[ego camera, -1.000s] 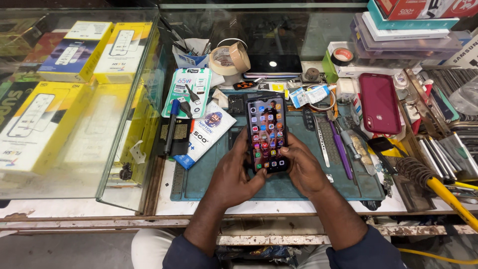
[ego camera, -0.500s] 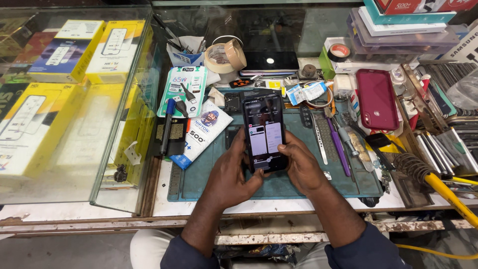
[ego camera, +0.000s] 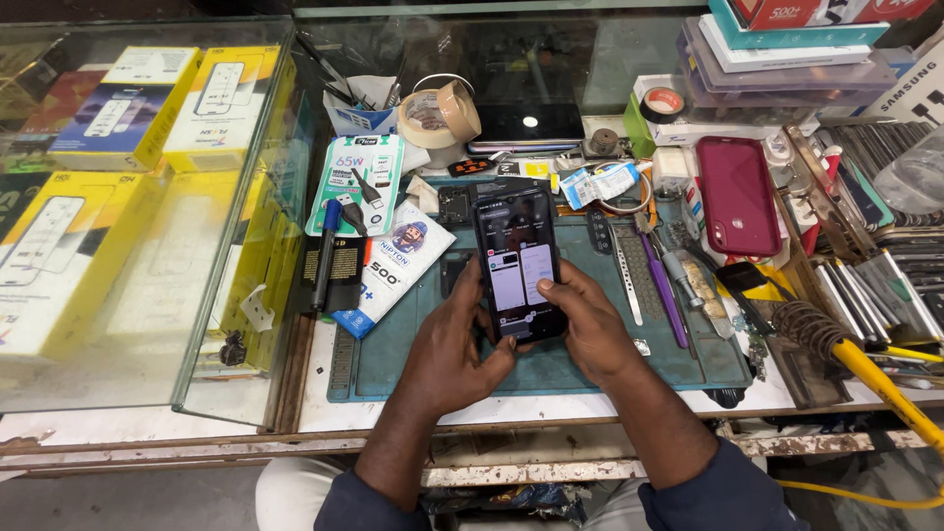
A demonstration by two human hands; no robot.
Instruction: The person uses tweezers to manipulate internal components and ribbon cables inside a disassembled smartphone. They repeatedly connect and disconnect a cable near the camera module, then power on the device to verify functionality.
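On the far left I see a clear glass display case (ego camera: 138,256) with glossy yellow cardboard boxes (ego camera: 59,246) inside. Right of it a long white and blue packet (ego camera: 393,265) lies at the left edge of the matte teal rubber work mat (ego camera: 688,354). Over the mat's middle, my left hand (ego camera: 454,349) wraps the lower left edge of a slim black glass-fronted smartphone (ego camera: 518,264), fingers closed around it. My right hand (ego camera: 587,326) grips its lower right edge, thumb on the lit screen. Compared with a second ago, the screen shows pale app cards instead of a colourful icon grid. Farther right lie thin steel pry tools (ego camera: 629,285), a purple-handled tool (ego camera: 667,295) and a smooth maroon phone case (ego camera: 737,195).
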